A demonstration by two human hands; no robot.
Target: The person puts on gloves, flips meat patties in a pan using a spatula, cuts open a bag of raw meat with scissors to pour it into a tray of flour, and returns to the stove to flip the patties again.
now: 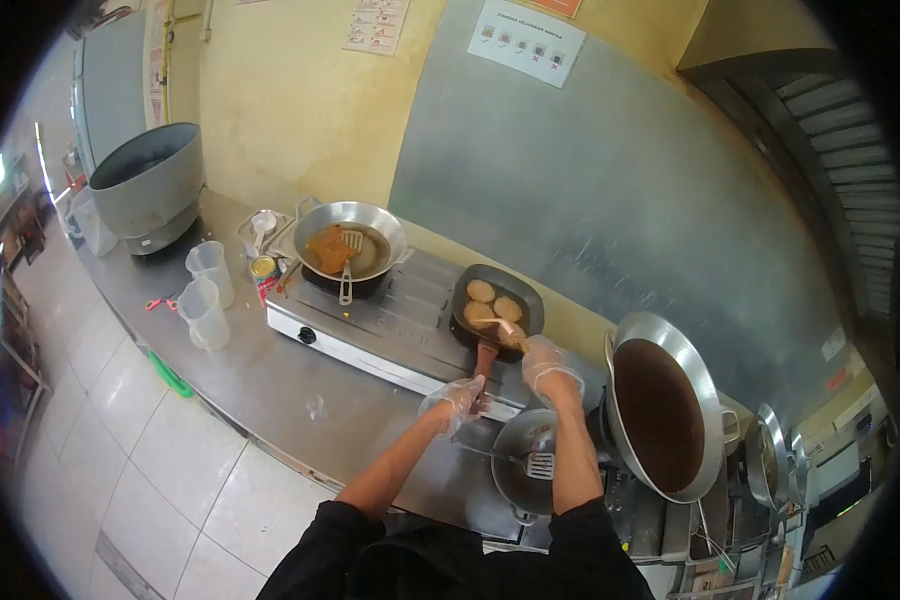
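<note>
A square dark frying pan (539, 291) sits on the right part of the stove, with several round browned patties (480, 291) in it. My left hand (457, 403), in a clear plastic glove, is closed round the pan's brown handle (486, 360). Over the pan's near right edge, my gloved right hand (553, 370) grips a pale slim utensil (508, 326). Its tip reaches over the near patties; its exact kind is hard to make out. Below my right hand, a grey wok (510, 487) holds a slotted spatula (540, 466), partly hidden by my right forearm.
A metal wok (355, 212) with oil, orange-brown food and a slotted turner (352, 242) stands on the stove's (370, 352) left burner. A large wok (660, 330) of dark brown liquid is on the right. Plastic jugs (203, 315), a can (263, 268) and a grey container (150, 185) stand left.
</note>
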